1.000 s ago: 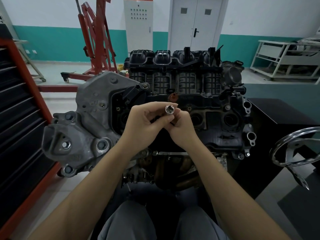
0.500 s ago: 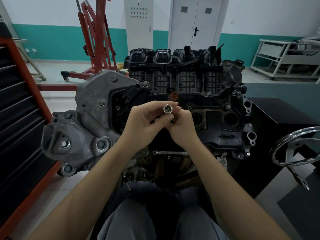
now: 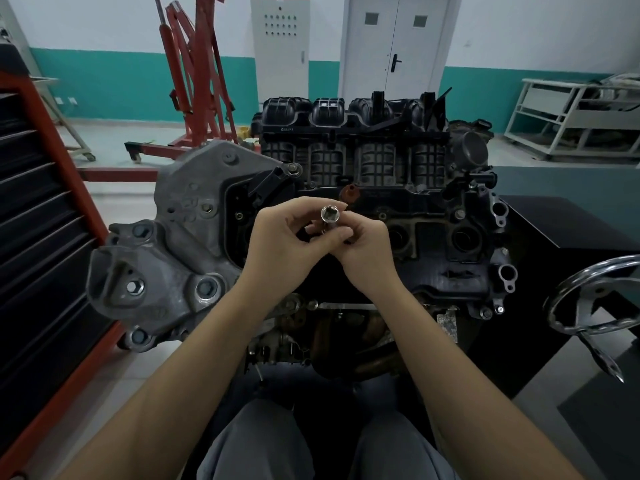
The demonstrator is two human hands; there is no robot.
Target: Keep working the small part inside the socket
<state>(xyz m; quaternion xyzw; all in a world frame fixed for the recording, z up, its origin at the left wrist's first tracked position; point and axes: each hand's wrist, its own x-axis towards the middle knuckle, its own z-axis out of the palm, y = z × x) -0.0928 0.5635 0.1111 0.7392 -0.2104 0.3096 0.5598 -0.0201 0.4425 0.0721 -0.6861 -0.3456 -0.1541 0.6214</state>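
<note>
We sat facing the engine (image 3: 363, 188), which filled the middle of our view, its grey mounting bracket (image 3: 166, 261) at nine o'clock. A red engine hoist (image 3: 194, 74) stood at eleven o'clock, a dark drawer cabinet (image 3: 38, 237) ran along the left edge, and a chrome handwheel (image 3: 595, 299) sat at three o'clock. Our left hand (image 3: 280, 244) and right hand (image 3: 367, 251) met in front of the engine, fingers curled (thumbs nearly touching) around a small silver socket (image 3: 329, 214), its square drive hole turned toward us, at twelve o'clock from our knuckles.
</note>
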